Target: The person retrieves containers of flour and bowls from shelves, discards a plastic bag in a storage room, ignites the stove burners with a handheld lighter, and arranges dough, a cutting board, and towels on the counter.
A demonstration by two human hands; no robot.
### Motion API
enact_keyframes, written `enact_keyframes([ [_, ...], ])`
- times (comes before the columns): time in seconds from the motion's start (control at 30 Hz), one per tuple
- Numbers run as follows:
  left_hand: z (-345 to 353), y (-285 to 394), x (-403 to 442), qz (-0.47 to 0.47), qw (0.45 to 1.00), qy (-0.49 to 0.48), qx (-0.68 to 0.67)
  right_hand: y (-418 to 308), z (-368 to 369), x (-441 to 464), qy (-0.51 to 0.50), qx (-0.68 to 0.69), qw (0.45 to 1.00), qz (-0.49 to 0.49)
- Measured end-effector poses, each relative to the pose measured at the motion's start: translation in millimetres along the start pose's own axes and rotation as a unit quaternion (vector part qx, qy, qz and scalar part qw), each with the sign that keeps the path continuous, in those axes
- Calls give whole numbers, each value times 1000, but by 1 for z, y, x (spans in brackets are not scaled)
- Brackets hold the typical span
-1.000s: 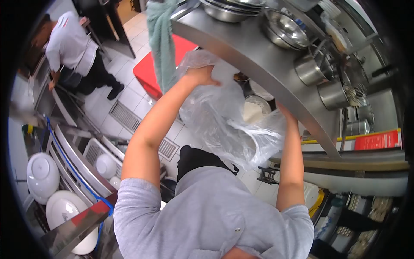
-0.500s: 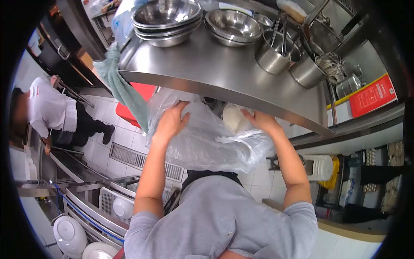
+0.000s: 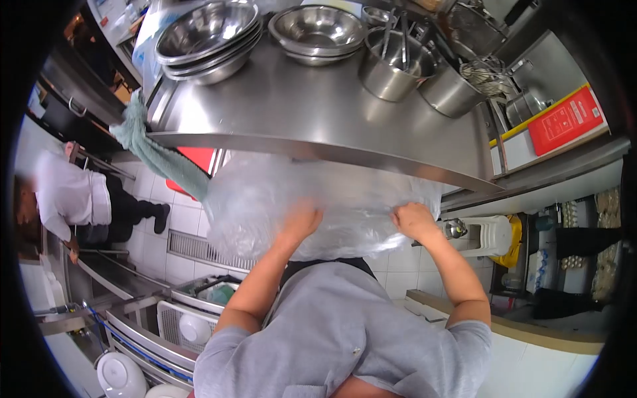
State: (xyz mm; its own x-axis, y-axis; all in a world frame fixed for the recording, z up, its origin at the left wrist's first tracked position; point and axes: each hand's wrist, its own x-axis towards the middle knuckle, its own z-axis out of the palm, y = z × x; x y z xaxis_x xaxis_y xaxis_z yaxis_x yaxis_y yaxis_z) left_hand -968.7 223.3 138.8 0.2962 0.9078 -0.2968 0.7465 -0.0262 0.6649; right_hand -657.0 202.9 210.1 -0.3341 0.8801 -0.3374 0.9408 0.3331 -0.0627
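A large sheet of clear plastic [image 3: 265, 192] spreads in front of my body, partly beneath the steel shelf [image 3: 285, 109]. My left hand [image 3: 302, 222] is on the plastic at its near side, fingers curled and blurred by motion. To the right, my right hand [image 3: 415, 220] pinches the plastic near its edge, with the fingers bent together. Whatever lies under the plastic and shelf is hidden. A green cloth [image 3: 162, 159] hangs from the left corner of the shelf, beside the plastic.
Stacked steel bowls [image 3: 209, 40], more bowls [image 3: 317, 30] and pots with utensils [image 3: 391, 73] stand on the shelf. At the left a person [image 3: 76, 196] leans over a counter. A white stool [image 3: 488, 235] is at the right; white dishes [image 3: 121, 375] are lower left.
Both hands have come nearer my body and closed on the plastic, which now covers the white contents seen before. The view has shifted, showing more of the shelf top.
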Motion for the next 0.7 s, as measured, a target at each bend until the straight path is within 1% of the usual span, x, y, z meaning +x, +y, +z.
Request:
enact_keyframes([
  [0.03,45,-41,9,95,988,108,-49,11,14,0,13,-25,999,31],
  [0.07,51,-46,18,143,973,165,-74,10,11,-2,21,-24,999,33],
  [0.1,57,-51,26,193,952,219,-93,1,1,-4,35,14,997,63],
  [0.13,49,-36,30,89,983,149,-63,-9,-10,-5,47,52,993,90],
  [0.17,42,-24,35,-19,996,79,-34,-18,-21,-6,54,56,990,116],
  [0.2,48,-22,40,-21,996,87,-30,-17,-18,-7,60,57,991,110],
  [0.27,78,-39,49,7,977,133,167,-10,-7,-10,99,94,988,77],
  [0.3,93,-54,56,2,976,136,172,-9,-8,-10,102,98,987,71],
  [0.33,109,-71,63,31,970,177,166,-9,-10,-12,84,212,972,51],
  [0.37,109,-68,59,43,966,194,165,-10,-12,-16,63,323,944,32],
  [0.4,109,-65,56,56,962,211,163,-13,-17,-19,60,329,942,30],
  [0.43,87,-34,48,9,977,208,47,-17,-26,-18,124,381,916,35],
  [0.47,72,-15,47,-39,977,199,-69,-18,-33,-15,187,432,881,43],
  [0.5,67,-16,54,-40,979,190,-62,-14,-37,-9,197,391,895,85],
  [0.53,61,-21,58,-11,991,127,50,-7,-39,-1,204,351,905,130],
  [0.57,59,-26,61,22,985,59,161,8,-29,13,244,384,884,102],
  [0.6,72,-41,69,24,985,43,166,21,-17,23,284,415,861,76],
  [0.63,95,-65,83,49,986,137,-85,27,-17,25,280,420,859,87],
  [0.67,99,-74,84,53,960,179,-208,27,-24,29,345,386,853,65],
  [0.7,102,-82,84,68,917,220,-326,25,-30,29,410,349,842,41],
])
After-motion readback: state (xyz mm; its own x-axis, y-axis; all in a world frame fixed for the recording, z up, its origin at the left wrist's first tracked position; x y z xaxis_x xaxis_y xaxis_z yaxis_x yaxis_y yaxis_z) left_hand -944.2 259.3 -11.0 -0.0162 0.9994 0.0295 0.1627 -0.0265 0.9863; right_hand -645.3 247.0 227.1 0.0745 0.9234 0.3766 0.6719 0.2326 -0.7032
